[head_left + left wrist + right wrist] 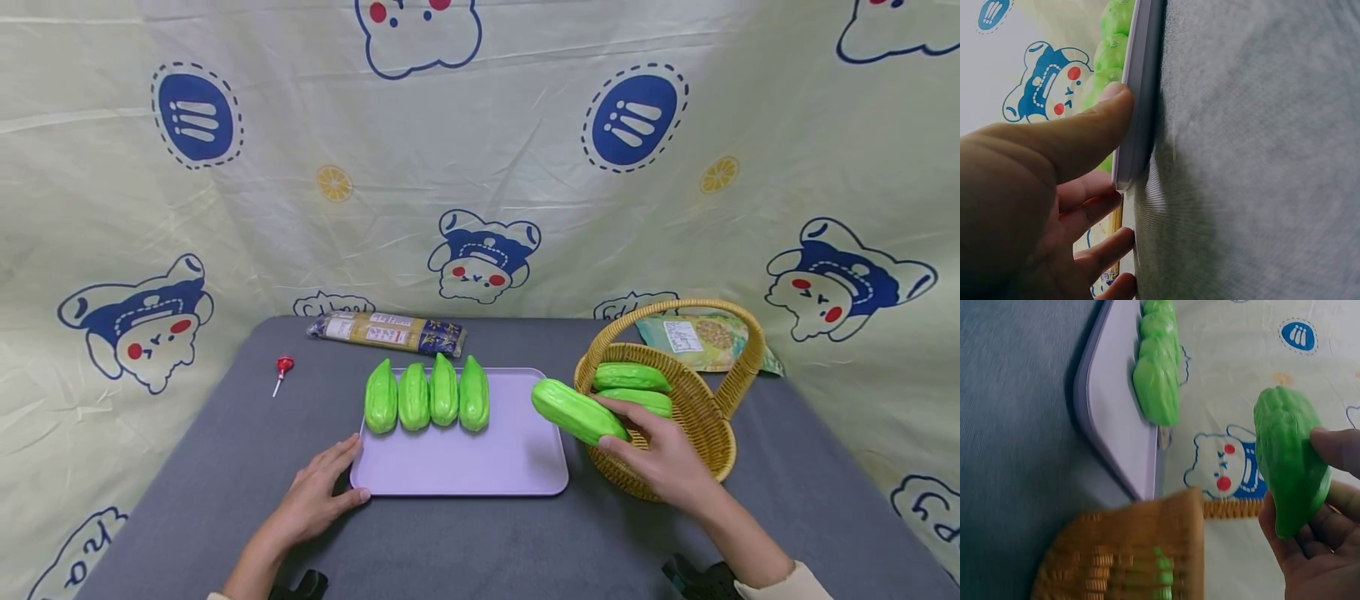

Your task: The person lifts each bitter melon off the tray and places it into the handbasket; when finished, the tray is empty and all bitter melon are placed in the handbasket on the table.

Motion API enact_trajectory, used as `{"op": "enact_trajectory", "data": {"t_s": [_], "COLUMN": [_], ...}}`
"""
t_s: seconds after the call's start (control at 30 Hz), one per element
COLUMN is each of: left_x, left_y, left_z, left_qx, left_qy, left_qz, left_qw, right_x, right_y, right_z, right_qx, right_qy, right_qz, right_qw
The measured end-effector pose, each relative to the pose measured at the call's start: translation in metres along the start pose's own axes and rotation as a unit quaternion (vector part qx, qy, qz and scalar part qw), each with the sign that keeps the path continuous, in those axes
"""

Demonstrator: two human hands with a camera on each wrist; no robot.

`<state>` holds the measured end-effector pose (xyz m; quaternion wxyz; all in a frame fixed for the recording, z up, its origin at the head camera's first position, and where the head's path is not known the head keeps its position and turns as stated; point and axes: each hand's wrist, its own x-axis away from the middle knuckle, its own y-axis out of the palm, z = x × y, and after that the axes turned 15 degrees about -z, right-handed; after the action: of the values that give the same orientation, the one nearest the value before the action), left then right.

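My right hand [663,454] holds a bright green, ridged bitter melon [577,412] between thumb and fingers, above the left rim of a wicker basket [723,442]. In the right wrist view the held bitter melon [1288,450] is clear of the basket and tray. Inside the basket lie more bitter melons [632,377]. On a lilac tray [465,467], several bitter melons [444,396] stand side by side in a row at the back left. My left hand [318,492] touches the tray's front left corner, its thumb at the rim [1138,125] and the fingers relaxed alongside.
A long pack of noodles [386,332] lies behind the tray. Off to the left is a red lollipop [284,365] with a white stick. Behind the basket sits a green and yellow bag [693,340]. Grey cloth [480,550] covers the table, and a printed curtain [525,150] surrounds it.
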<state>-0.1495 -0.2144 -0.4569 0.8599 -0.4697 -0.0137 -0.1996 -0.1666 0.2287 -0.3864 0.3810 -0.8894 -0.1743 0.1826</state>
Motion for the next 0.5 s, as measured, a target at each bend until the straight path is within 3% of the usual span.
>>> {"op": "enact_trajectory", "data": {"t_s": [0.17,0.5], "left_x": [0.000,0.000], "left_y": [0.000,0.000], "left_z": [0.000,0.000], "left_qx": [0.001,0.003], "left_qy": [-0.001,-0.005], "left_qz": [0.000,-0.003], "left_qw": [1.0000,1.0000], "right_x": [0.010,0.027], "right_y": [-0.014,-0.035], "right_z": [0.005,0.025], "right_qx": [0.020,0.048], "right_qy": [0.026,0.033], "right_qz": [-0.006,-0.006], "right_qw": [0.9994,0.9983]}}
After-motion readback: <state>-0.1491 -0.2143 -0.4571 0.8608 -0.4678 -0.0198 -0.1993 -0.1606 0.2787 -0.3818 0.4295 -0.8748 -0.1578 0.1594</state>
